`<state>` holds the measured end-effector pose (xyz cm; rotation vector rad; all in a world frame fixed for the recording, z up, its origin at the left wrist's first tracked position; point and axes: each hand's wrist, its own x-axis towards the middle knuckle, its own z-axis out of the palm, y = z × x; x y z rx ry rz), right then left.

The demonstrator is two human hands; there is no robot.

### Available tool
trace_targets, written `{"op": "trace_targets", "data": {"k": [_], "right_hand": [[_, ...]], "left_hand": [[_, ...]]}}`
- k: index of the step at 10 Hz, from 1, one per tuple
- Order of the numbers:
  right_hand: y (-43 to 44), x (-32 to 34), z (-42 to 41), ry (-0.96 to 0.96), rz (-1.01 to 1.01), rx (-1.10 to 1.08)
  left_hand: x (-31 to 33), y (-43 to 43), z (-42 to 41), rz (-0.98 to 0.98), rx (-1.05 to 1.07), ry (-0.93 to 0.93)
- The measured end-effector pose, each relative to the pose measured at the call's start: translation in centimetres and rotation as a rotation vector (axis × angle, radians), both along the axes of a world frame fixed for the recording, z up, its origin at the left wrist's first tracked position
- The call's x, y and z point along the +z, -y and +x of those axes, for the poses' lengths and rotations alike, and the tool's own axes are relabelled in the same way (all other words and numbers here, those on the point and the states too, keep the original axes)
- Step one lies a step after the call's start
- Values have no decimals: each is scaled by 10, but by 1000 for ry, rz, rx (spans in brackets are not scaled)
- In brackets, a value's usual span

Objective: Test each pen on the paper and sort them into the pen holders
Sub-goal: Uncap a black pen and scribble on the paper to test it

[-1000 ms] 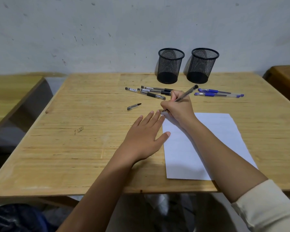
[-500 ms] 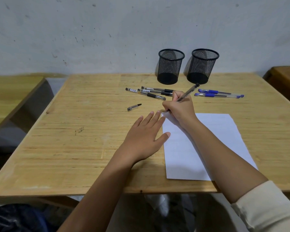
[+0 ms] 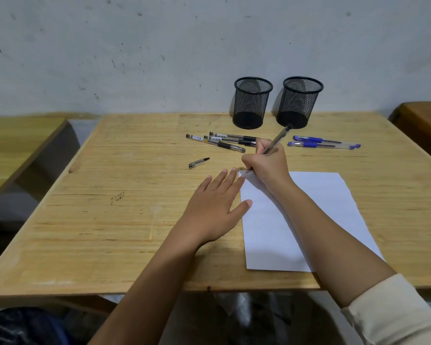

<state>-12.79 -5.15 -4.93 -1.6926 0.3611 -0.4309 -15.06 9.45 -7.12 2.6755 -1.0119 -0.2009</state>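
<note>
Right hand (image 3: 265,168) pinches 1 clear pen (image 3: 277,140) low on the barrel, tip down on the far-left corner of the paper (image 3: 321,207); I judge a test stroke is underway. Left hand (image 3: 214,210) lies flat, fingers straight, thumb and index tip at the paper's left edge, likely pinning it. The pen looks light, stiff and smooth, so I'd hold it near the tip with light pressure. The paper is thin and will slide if unpinned. Loose cap (image 3: 198,163) lies on the table (image 3: 110,220). 3 black pens (image 3: 230,146) and 2 blue pens (image 3: 309,144) lie before the left pen holder (image 3: 251,103) and right pen holder (image 3: 300,100), both apparently empty.
</note>
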Motion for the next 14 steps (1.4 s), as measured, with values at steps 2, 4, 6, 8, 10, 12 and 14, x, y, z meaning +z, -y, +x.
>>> {"op": "trace_targets", "data": {"k": [2,4,6,8,10,12,14], "right_hand": [[0,-1,-1,41,12,-19],[1,-2,0,2,30,-45],[9,7,-9,76,279,-90],[21,11,-36,162,483,29],[46,23,-65,172,509,60],[65,40,-66,211,519,58],[66,40,-62,221,526,57]], "left_hand": [[0,1,1,2,2,-1],[-1,0,0,-2,3,-4],[-2,3,-3,-29,42,3],[4,3,-2,-40,36,-16],[13,2,4,-88,-22,-64],[25,-17,37,-384,182,-69],[6,-29,62,-369,312,62]]}}
